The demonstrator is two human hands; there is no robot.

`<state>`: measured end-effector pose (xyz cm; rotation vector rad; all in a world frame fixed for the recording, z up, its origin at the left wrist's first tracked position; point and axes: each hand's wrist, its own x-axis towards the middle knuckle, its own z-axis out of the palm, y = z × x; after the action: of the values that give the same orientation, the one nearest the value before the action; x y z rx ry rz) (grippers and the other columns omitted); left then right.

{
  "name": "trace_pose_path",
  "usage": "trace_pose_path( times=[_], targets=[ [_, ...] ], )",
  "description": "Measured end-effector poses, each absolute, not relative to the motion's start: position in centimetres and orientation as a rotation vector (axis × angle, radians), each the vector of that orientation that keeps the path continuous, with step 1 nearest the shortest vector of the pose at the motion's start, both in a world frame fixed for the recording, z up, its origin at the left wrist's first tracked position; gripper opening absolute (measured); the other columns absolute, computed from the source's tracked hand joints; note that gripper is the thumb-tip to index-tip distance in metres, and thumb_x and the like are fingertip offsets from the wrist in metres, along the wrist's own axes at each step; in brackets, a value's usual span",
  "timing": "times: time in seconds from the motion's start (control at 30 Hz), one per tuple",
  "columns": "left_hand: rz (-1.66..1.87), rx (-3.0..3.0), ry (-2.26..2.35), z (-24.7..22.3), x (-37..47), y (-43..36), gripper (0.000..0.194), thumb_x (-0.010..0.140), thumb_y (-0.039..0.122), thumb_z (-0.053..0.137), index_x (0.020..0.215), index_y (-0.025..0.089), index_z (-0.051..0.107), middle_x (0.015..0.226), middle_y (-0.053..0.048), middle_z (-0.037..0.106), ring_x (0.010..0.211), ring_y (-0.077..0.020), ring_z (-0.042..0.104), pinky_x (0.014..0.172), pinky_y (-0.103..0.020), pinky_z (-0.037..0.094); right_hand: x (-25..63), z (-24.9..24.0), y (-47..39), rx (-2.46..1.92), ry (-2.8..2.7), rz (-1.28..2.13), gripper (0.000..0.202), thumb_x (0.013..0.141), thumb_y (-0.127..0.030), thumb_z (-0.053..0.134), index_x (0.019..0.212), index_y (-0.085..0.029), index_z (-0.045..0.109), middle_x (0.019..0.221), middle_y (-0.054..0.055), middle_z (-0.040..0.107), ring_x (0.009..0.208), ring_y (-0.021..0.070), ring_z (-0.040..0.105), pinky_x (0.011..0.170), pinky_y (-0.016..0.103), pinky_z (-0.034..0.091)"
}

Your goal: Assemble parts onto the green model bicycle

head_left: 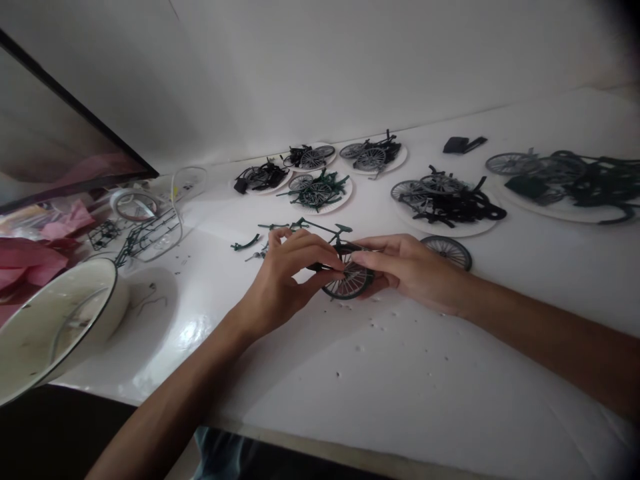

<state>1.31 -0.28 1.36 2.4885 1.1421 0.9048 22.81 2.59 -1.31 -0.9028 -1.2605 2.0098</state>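
Over the white table, a small model bicycle (354, 279) is between my two hands, its spoked wheel facing me. My left hand (297, 263) is closed, with thumb and index finger pinching by the hub of that wheel; whether a tiny part is between the fingertips cannot be made out. From the other side my right hand (400, 265) grips the wheel's rim and the bicycle. The thin green frame and seat (342, 229) show above my hands, partly hidden by my left fingers. A loose spoked wheel (447, 252) lies just behind my right hand.
Paper plates with model bicycle parts stand along the back, including a plate of green parts (320, 192) and a plate of black parts (445, 203). A black piece (464, 144) lies near the wall. An enamel basin (107, 287), tape roll (134, 205) and pink paper (30, 267) are left.
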Motion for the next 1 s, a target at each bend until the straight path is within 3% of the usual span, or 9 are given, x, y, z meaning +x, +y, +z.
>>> trace_pose_path(
  times=[0.27, 0.5, 0.63, 0.77, 1.0],
  targets=[
    [0.832, 2.542, 1.048, 1.64, 1.12, -0.19, 0.012, 0.09, 0.018, 0.067, 0.098, 0.026, 0.07, 0.102, 0.0, 0.067, 0.094, -0.0158, 0.059, 0.091, -0.037, 0.03, 22.89, -1.14, 2.64, -0.945, -1.258, 2.002, 0.031, 0.087, -0.033, 0.07, 0.116, -0.02, 0.073, 0.096, 0.008, 0.077, 0.086, 0.0206, 0.074, 0.079, 0.034, 0.064],
    [0.905, 2.461, 1.084, 1.02, 1.34, -0.09, 0.014, 0.091, 0.017, 0.066, 0.103, 0.025, 0.066, 0.098, 0.002, 0.068, 0.093, -0.0144, 0.059, 0.09, -0.036, 0.03, 22.92, -1.28, 2.67, -0.937, -1.255, 2.003, 0.031, 0.088, -0.031, 0.07, 0.115, -0.018, 0.072, 0.1, 0.009, 0.077, 0.088, 0.0229, 0.074, 0.082, 0.039, 0.063],
    [0.933, 2.446, 1.041, 1.12, 1.22, -0.01, 0.018, 0.092, 0.013, 0.064, 0.106, 0.024, 0.063, 0.098, 0.002, 0.07, 0.089, -0.0137, 0.06, 0.088, -0.036, 0.033, 22.91, -1.28, 2.65, -0.936, -1.228, 1.992, 0.028, 0.086, -0.031, 0.072, 0.111, -0.018, 0.073, 0.099, 0.008, 0.077, 0.09, 0.0223, 0.074, 0.079, 0.035, 0.064],
    [0.915, 2.51, 0.929, 1.48, 1.15, 0.0, 0.018, 0.088, 0.02, 0.071, 0.105, 0.022, 0.065, 0.101, 0.001, 0.072, 0.09, -0.0146, 0.062, 0.088, -0.036, 0.034, 22.95, -1.23, 2.69, -0.968, -1.263, 1.967, 0.028, 0.086, -0.032, 0.072, 0.11, -0.018, 0.073, 0.097, 0.009, 0.078, 0.084, 0.0201, 0.075, 0.075, 0.029, 0.063],
    [1.007, 2.54, 0.879, 0.84, 1.61, 0.06, 0.015, 0.087, 0.023, 0.071, 0.102, 0.022, 0.068, 0.094, 0.0, 0.072, 0.088, -0.0157, 0.06, 0.085, -0.035, 0.039, 23.17, -1.1, 2.64, -1.042, -1.331, 1.938, 0.034, 0.085, -0.035, 0.072, 0.116, -0.021, 0.071, 0.102, 0.008, 0.077, 0.088, 0.0221, 0.075, 0.076, 0.031, 0.062]
  ],
)
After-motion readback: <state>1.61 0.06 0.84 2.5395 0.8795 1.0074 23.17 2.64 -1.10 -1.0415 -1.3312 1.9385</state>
